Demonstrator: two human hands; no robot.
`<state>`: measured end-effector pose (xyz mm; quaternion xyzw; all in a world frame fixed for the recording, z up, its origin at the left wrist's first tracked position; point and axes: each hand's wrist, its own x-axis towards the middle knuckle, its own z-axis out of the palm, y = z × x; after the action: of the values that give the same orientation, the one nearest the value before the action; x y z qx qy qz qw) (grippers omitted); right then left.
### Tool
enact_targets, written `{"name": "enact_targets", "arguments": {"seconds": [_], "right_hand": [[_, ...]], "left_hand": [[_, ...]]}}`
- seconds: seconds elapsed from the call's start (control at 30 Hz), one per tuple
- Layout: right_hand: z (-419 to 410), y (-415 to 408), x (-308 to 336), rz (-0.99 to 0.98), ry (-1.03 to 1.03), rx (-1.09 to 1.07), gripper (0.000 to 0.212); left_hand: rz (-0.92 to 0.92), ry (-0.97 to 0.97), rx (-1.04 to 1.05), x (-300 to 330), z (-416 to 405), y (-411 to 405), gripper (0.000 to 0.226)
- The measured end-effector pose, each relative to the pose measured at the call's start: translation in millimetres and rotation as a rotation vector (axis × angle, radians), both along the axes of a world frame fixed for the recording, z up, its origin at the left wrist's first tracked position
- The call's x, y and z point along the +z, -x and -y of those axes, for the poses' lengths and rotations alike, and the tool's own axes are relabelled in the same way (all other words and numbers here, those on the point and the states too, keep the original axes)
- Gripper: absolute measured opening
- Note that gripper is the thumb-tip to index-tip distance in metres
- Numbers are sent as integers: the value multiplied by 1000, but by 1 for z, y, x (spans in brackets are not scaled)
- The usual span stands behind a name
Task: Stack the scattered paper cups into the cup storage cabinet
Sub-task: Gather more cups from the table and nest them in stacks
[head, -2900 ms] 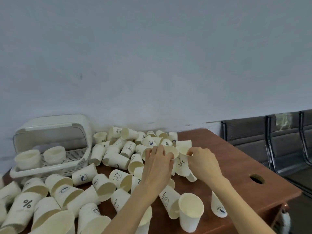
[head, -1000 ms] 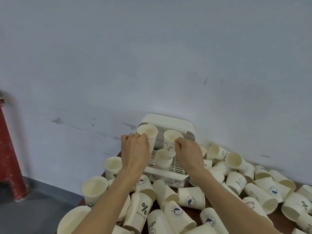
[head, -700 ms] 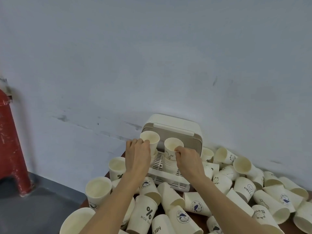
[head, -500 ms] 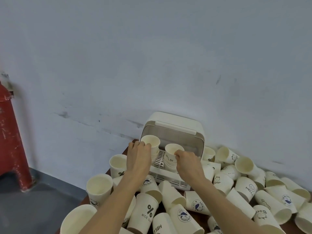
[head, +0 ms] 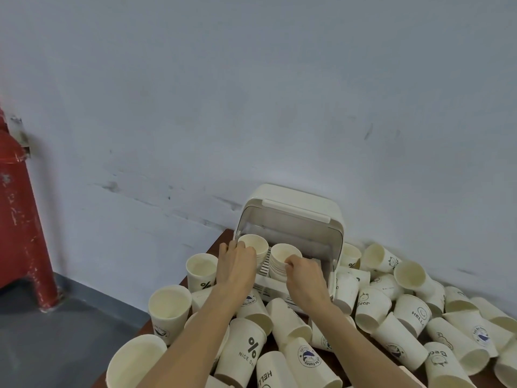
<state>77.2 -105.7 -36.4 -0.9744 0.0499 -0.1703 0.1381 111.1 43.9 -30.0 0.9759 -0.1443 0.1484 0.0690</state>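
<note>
The cup storage cabinet point(head: 291, 219) is a cream plastic box with rounded corners and its translucent lid swung up, standing at the back edge of the table point(head: 218, 245) against the wall; a slatted rack forms its floor, and two stacks of paper cups stand on it side by side, mouths up. My left hand point(head: 236, 264) curls round the left stack point(head: 254, 246) at its top cup; my right hand point(head: 303, 273) pinches the rim of the right stack point(head: 282, 259). Loose cups point(head: 414, 312), cream with printed marks, lie tumbled over the table around the cabinet; a few stand upright at the left. A second ago both cups were held above the rack; now they sit nested low inside the cabinet, and my hands have sunk with them.
</note>
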Motion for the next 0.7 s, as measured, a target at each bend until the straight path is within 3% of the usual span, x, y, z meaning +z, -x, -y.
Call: {"name": "enact_targets", "arguments": {"seconds": [0.17,0.3,0.4,0.6,0.7], "right_hand": [[-2,4,1,-46,48,-27,24],[-5,16,4,-45,64,8,39],[-7,32,9,-10,44,47,44],[-6,86,36,34,13,95,25],[3,123,51,78,-21,77,27]], "left_hand": [[-20,0,34,-2,4,7,38],[24,37,27,1,9,21,53],[55,59,-29,8,14,42,50],[88,189,-147,20,23,94,41],[112,255,-211,26,25,126,37]]}}
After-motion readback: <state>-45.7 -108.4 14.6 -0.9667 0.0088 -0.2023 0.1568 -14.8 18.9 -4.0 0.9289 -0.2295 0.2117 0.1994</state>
